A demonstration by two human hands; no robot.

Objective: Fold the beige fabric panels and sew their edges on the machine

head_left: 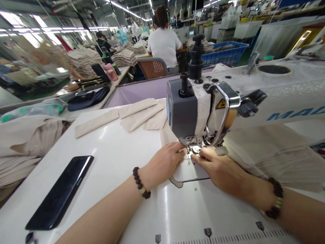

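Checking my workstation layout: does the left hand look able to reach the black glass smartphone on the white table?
Probably yes: the left hand sits beside the sewing machine needle, and only bare white tabletop separates it from the black smartphone.

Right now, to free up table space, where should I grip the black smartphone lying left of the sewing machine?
Pinch the smartphone across its long edges at the near end, coming from above. It lies flat and angled on the white machine table, with that end closest to you.
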